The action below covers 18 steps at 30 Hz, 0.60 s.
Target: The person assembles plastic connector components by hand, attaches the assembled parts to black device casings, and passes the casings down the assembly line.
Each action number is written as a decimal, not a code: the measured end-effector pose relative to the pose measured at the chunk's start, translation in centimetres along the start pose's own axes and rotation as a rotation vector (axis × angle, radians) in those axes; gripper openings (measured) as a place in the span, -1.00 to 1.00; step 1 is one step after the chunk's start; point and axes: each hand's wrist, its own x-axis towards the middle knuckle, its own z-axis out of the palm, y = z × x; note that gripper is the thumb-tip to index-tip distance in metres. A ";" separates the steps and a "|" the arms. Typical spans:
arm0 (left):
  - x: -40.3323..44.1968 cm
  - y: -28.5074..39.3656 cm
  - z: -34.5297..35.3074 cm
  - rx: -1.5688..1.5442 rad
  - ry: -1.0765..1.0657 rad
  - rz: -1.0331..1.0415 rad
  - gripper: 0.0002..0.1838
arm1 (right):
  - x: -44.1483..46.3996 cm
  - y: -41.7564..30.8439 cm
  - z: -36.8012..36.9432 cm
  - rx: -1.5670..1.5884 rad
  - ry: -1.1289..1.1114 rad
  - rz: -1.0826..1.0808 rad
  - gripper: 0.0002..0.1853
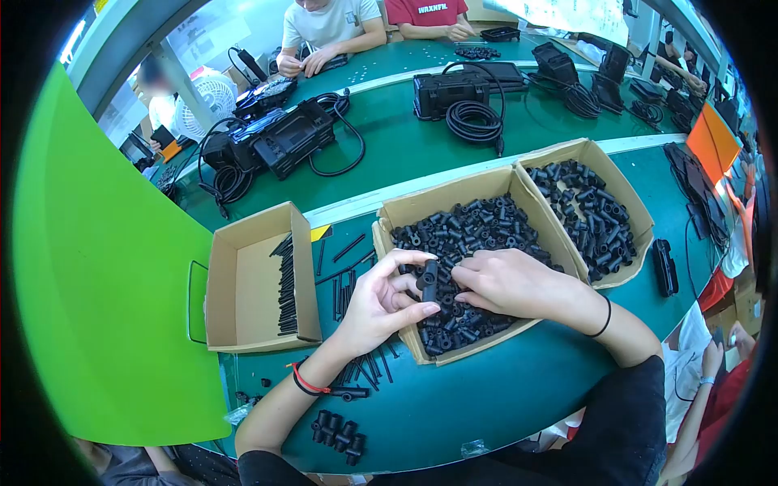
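My left hand (387,300) pinches a black plastic tee fitting (430,282) between thumb and fingers, held upright above the left side of a cardboard box. Black pipe fittings (466,227) fill that box. Over the same box, my right hand (512,285) has its fingers curled together just right of the held tee. Whatever those fingertips grip is hidden. Thin black rods (369,368) lie scattered under and beside my left forearm. Close to the table's front edge sits a small cluster of black fittings (339,436).
A cardboard box (235,283) with black rods stands left, beside a bright green panel (105,267). Another box of black fittings (596,215) adjoins at right. Black cases (296,138) with coiled cables line the bench behind. Two people (332,36) work across it.
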 end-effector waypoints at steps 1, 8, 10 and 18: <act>0.0 0.0 0.0 0.003 -0.002 0.001 -0.40 | 0.0 0.0 0.0 -0.001 -0.001 0.001 -0.77; 0.1 -0.2 0.0 0.004 0.006 0.019 -0.40 | 0.0 -0.2 0.3 -0.013 0.006 0.018 -0.77; 0.1 0.1 0.2 0.001 0.008 -0.005 -0.40 | -0.1 -0.1 0.4 -0.021 0.009 0.018 -0.77; 0.1 0.0 0.2 0.018 0.011 0.009 -0.40 | 0.0 -0.3 0.3 -0.027 0.000 0.036 -0.77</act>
